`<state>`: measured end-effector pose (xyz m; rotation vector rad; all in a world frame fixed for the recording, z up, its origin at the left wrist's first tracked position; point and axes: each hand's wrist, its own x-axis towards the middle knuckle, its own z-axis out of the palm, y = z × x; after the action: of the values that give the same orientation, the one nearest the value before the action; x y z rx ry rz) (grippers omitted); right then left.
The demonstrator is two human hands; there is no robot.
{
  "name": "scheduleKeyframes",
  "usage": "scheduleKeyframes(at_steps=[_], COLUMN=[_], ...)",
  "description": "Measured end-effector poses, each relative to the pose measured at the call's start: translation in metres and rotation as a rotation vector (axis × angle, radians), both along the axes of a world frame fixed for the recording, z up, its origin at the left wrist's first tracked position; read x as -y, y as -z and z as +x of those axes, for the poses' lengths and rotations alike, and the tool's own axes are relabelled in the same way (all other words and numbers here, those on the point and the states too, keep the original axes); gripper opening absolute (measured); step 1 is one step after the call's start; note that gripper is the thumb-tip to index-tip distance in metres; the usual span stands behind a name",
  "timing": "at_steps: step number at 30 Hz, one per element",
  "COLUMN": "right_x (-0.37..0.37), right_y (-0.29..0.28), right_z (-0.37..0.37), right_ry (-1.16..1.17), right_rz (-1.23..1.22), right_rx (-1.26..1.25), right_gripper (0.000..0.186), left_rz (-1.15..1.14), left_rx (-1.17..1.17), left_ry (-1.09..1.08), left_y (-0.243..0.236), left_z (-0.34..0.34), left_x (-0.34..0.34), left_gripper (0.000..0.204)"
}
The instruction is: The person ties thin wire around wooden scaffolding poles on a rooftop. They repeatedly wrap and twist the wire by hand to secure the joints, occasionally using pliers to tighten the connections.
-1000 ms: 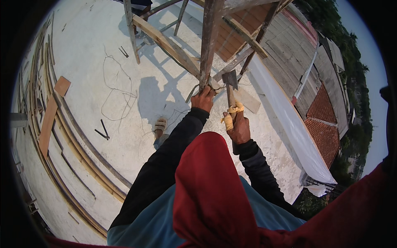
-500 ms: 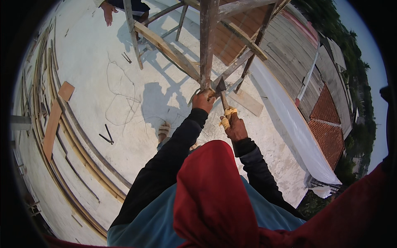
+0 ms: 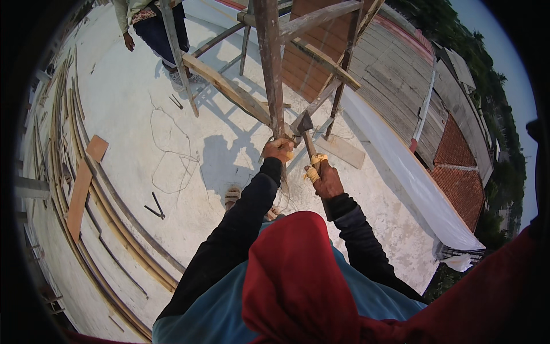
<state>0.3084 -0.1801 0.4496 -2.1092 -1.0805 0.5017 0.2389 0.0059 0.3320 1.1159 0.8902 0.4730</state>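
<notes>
My left hand (image 3: 278, 150) is closed around the bottom of an upright, weathered wooden post (image 3: 269, 74), close to where cross pieces (image 3: 243, 103) of a timber frame meet it; whether it also pinches something small is hidden. My right hand (image 3: 325, 181) grips the wooden handle of a hatchet-like tool (image 3: 309, 141), with yellow wrapping round the fingers. The tool's dark metal head (image 3: 303, 122) is beside the post's foot, just right of my left hand; whether it touches the wood is unclear. Thin wires (image 3: 175, 155) lie on the pale concrete left of my hands.
A co-worker (image 3: 166, 34) stands beyond the frame, upper left. Long poles (image 3: 114, 223) with an orange board (image 3: 78, 203) and black pincer-like tools (image 3: 157, 207) lie left. A loose plank (image 3: 344, 152) lies right, before plastic sheeting (image 3: 401, 172) along the roof edge, above neighbouring roofs (image 3: 455, 149).
The co-worker has come further into view at upper left. My left hand sits slightly lower in the picture. The tool's head has dipped toward the joint. The whole view has shifted a little.
</notes>
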Motion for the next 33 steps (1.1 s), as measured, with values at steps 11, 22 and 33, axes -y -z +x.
scheduleKeyframes(at_steps=[11,22,33], right_x=[0.002,0.005,0.009], right_y=[0.016,0.024,-0.012], right_z=[0.002,0.006,0.007], right_ry=[-0.026,-0.041,-0.041], right_rz=[0.09,0.032,0.061], right_rx=[0.146,0.102,0.069], right_gripper=[0.04,0.047,0.047], left_rz=[0.336,0.107,1.202], left_rx=[-0.267,-0.251,-0.459], left_ry=[0.011,0.011,0.077], left_y=[-0.002,-0.037,-0.031], left_z=[0.016,0.008,-0.004], left_x=[-0.001,0.004,0.02], left_gripper=[0.026,0.02,0.012])
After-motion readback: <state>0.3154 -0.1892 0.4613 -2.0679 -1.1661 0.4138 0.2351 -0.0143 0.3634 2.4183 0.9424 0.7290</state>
